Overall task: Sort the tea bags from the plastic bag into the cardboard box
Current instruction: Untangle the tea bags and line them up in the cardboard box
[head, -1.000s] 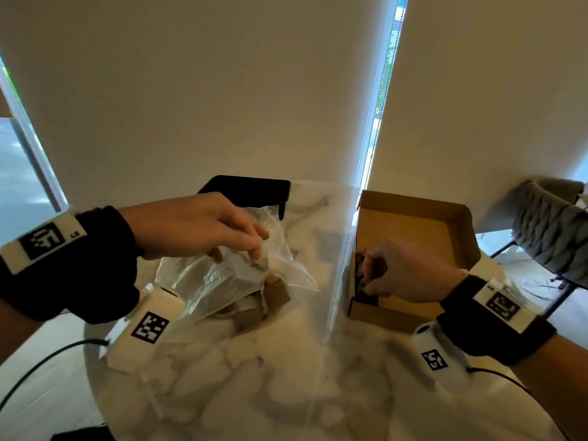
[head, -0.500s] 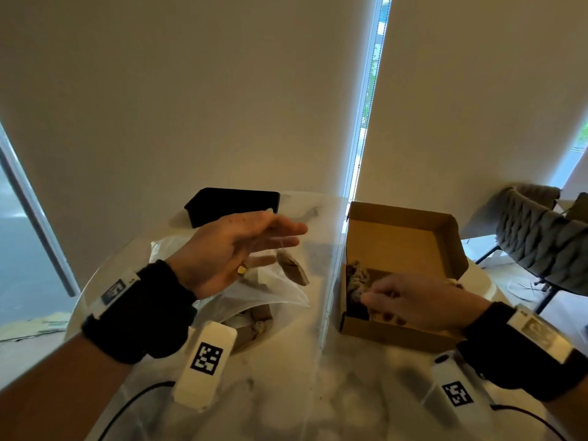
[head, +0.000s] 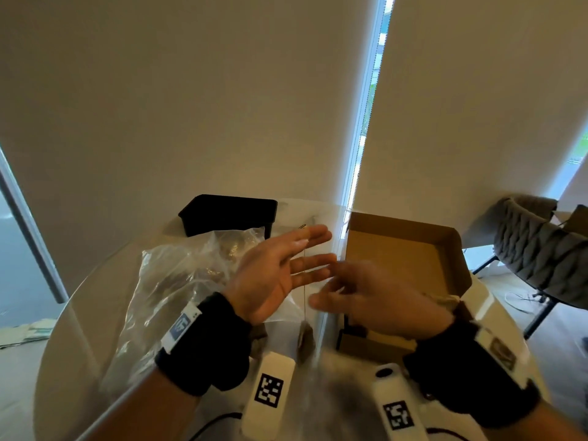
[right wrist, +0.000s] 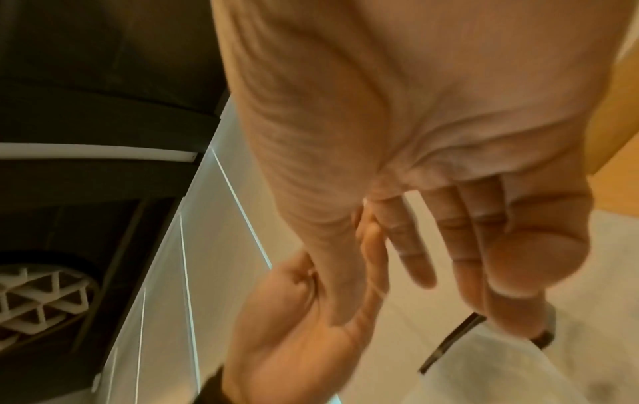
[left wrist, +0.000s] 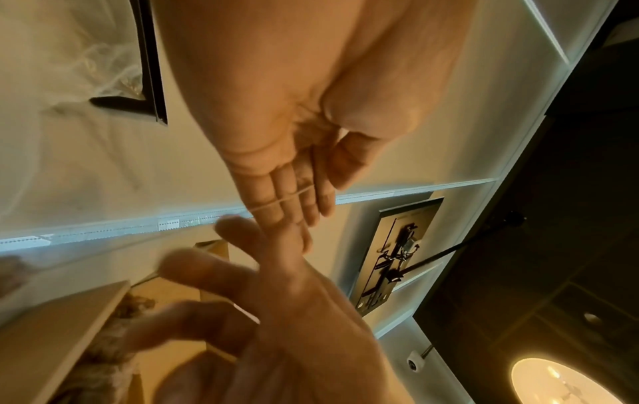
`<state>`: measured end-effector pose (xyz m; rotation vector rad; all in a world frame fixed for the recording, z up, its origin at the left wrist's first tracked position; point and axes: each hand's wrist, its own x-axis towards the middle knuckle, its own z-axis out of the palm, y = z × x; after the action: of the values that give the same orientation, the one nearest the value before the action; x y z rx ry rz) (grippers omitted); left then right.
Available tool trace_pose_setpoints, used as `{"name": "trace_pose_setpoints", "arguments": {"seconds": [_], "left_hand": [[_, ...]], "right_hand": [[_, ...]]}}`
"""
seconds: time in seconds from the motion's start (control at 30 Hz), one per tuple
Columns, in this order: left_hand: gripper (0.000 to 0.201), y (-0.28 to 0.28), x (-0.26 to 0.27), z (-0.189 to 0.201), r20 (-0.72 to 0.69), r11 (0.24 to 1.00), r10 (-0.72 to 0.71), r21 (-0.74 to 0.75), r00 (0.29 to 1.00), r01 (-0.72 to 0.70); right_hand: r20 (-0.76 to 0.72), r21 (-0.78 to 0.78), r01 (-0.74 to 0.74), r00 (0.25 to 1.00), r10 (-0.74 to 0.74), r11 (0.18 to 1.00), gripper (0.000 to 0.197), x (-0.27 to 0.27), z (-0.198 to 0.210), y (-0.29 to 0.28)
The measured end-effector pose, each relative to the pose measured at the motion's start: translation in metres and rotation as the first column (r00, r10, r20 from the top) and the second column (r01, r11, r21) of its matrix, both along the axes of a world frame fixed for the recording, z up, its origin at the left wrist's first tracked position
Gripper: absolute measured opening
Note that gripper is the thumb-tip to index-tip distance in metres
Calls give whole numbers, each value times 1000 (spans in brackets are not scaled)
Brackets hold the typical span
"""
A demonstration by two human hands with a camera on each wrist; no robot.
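Note:
My left hand is raised between the plastic bag and the cardboard box, palm turned inward and fingers straight. A thin string lies across those fingers, and a brown tea bag dangles from it just above the table, left of the box. My right hand, blurred with fingers loosely spread, is over the box's left side and meets the left fingertips; it holds nothing. Several tea bags lie in the box. More tea bags sit in the crumpled clear bag.
A black tray stands behind the plastic bag at the back of the round marble table. A grey padded chair is off the table's right side. Window blinds rise close behind the table.
My left hand opened and lifted away from the bag toward the box, with a tea bag now dangling on its string. My right hand rose out of the box toward the left fingers.

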<state>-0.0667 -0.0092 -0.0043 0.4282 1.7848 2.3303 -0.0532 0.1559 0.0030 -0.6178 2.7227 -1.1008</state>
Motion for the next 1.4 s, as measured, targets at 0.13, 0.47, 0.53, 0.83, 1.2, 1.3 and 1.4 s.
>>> {"name": "trace_pose_setpoints", "arguments": {"seconds": [0.13, 0.47, 0.53, 0.83, 1.2, 1.3, 1.4], "left_hand": [[32, 3, 2, 9, -103, 999, 19, -35, 994, -23], [59, -23, -13, -11, -171, 973, -224, -95, 959, 211], [71, -24, -12, -18, -131, 958, -276, -116, 952, 261], [38, -40, -15, -22, -96, 988, -79, -139, 992, 65], [17, -50, -23, -28, 62, 980, 191, -63, 980, -187], [13, -50, -22, -30, 30, 942, 320, -113, 947, -315], [34, -51, -19, -29, 0, 919, 383, -96, 924, -382]], "right_hand": [[16, -20, -11, 1000, 12, 1000, 29, -7, -17, -24], [103, -502, 49, 995, 3, 863, 18, -3, 39, -13], [113, -530, 65, 994, -6, 845, 19, -7, 47, -15], [124, -727, 124, 991, -48, 675, 22, -20, 57, -15], [72, -807, 133, 989, -127, 575, 27, -32, 51, -4], [37, -727, 126, 989, -146, 674, 25, -33, 42, -15], [-110, -567, 49, 985, -135, 822, 16, -33, 33, -25]]}}
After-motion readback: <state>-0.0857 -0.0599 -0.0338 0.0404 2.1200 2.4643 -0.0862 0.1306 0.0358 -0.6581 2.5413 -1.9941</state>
